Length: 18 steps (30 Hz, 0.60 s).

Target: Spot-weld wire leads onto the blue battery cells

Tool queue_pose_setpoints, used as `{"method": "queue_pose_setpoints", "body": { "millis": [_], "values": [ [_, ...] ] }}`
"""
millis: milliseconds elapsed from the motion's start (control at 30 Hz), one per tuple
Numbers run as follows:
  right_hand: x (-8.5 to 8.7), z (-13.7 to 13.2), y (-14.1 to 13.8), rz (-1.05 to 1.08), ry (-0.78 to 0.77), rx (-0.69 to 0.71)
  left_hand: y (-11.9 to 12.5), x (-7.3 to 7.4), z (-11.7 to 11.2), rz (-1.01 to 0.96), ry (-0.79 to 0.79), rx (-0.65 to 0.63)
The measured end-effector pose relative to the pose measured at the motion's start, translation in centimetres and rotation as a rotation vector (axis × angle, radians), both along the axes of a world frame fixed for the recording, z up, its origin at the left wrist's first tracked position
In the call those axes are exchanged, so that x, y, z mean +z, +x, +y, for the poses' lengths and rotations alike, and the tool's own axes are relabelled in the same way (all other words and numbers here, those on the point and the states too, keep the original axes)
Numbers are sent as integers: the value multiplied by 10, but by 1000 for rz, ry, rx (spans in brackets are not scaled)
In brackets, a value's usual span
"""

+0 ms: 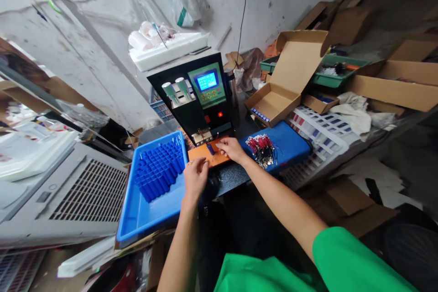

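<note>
A black spot-welding machine (201, 100) with a lit blue screen stands at the middle of the bench. An orange work plate (201, 153) lies at its foot. My right hand (232, 148) rests on that plate with its fingers pinched on a small blue cell (211, 148) under the machine's tips. My left hand (195, 178) is curled at the plate's near left edge, beside the blue tray (147, 212); what it holds is hidden. The tray holds several blue cylindrical cells (158, 169) packed together.
A blue pad (290, 143) right of the plate carries a bundle of red and black wires (262, 149). An open cardboard box (273, 102) with blue cells, a white rack (321, 127), green trays and cartons lie right. A grey vented unit (78, 191) is left.
</note>
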State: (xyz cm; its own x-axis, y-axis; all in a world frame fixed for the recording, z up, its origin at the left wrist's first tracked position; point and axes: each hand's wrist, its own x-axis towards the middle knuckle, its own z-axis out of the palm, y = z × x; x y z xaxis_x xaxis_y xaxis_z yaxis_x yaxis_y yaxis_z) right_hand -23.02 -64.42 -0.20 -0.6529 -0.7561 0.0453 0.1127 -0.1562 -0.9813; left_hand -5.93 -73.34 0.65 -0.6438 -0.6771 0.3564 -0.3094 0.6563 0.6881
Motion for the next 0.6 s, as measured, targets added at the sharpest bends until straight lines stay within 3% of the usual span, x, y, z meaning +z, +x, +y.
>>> {"method": "queue_pose_setpoints", "body": {
  "millis": [100, 300, 600],
  "values": [
    [0, 0, 1, -34, -12, -1, -2, -3, 6, -76, -154, -5],
    [1, 1, 0, -35, -14, 20, -20, -9, 13, -100, -217, 42],
    [-7, 8, 11, 353, -24, 150, -21, -2, 5, -176, -308, -75]
  ]
}}
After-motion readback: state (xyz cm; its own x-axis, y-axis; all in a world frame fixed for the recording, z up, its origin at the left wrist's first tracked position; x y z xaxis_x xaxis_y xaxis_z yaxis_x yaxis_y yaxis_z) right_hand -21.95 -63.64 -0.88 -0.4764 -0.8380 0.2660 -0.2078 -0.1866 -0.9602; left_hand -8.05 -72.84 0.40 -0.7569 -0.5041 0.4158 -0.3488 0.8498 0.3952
